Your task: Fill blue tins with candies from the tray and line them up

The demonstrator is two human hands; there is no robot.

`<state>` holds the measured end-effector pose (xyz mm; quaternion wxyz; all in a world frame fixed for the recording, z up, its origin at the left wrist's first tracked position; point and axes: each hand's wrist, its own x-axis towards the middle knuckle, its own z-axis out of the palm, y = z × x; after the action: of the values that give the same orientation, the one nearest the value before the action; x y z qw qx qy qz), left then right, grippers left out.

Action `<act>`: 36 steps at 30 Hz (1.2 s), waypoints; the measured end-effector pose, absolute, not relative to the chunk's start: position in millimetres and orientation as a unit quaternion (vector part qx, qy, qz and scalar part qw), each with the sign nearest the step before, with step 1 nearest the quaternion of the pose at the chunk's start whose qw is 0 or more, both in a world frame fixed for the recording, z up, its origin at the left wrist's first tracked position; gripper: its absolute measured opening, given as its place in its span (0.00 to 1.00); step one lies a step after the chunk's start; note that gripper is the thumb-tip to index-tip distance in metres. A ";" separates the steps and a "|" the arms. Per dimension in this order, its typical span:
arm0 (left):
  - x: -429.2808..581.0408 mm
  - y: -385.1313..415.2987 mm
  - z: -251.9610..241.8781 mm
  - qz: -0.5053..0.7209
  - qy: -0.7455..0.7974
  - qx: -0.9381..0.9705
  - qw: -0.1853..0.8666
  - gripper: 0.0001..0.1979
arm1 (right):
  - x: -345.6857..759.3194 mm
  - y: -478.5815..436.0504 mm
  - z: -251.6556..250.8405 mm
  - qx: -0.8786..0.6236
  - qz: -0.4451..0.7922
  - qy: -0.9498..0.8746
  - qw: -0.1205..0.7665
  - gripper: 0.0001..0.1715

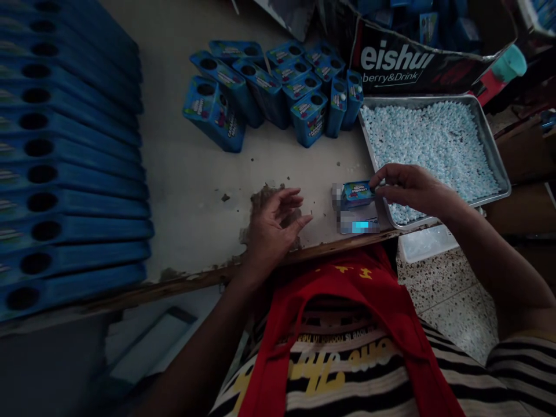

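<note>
My left hand (278, 223) hovers at the table's front edge with fingers curled apart and nothing between them. At the near left rim of a metal tray (480, 107) of pale blue and white candies (434, 147), my right hand (402, 184) has thumb and fingertips pressed together; what they hold, if anything, is too small to name. Beside those fingertips a small blue box (357, 194) lies on the table. Several blue containers (309, 119) with printed labels stand farther back, some with dark round holes on top.
Long rows of blue containers (87, 174) fill the left side of the table (186, 191). A black printed carton (399, 63) holding blue containers stands behind the tray. A turquoise cup-like item (510, 63) is at its right.
</note>
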<state>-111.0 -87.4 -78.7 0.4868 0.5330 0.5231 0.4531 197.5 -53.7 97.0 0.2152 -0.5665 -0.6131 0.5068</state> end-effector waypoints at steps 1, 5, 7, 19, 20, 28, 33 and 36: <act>-111.3 -87.4 -77.9 0.452 0.523 0.531 0.489 0.31 | 198.4 -53.3 97.0 -0.568 0.489 -0.629 0.208 0.03; -112.8 -87.8 -70.9 0.446 0.527 0.524 0.500 0.31 | 202.4 -48.2 93.0 -0.581 0.428 -0.667 0.186 0.16; -113.2 -87.9 -68.1 0.443 0.530 0.523 0.500 0.31 | 202.2 -44.9 89.9 -0.588 0.404 -0.679 0.174 0.20; -115.3 -88.3 -64.0 0.427 0.542 0.546 0.475 0.27 | 258.3 -22.7 66.0 -0.605 0.540 -0.320 0.489 0.16; -115.5 -88.0 -62.6 0.425 0.542 0.552 0.470 0.26 | 268.0 -22.5 58.7 -0.618 0.533 -0.263 0.514 0.15; -103.8 -84.3 -56.0 0.408 0.535 0.597 0.437 0.23 | 269.8 -45.9 37.4 -0.592 0.629 -0.197 0.464 0.16; -95.0 -81.0 -45.0 0.420 0.510 0.641 0.390 0.21 | 254.8 -43.7 41.9 -0.593 0.623 -0.288 0.421 0.15; -81.5 -73.8 -26.0 0.402 0.502 0.703 0.305 0.24 | 254.3 -43.1 35.8 -0.596 0.579 -0.368 0.417 0.18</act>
<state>-81.5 -73.8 -26.0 0.3050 0.7027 0.5016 0.4019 254.3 -43.1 35.8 0.4166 -0.5965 -0.3678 0.5791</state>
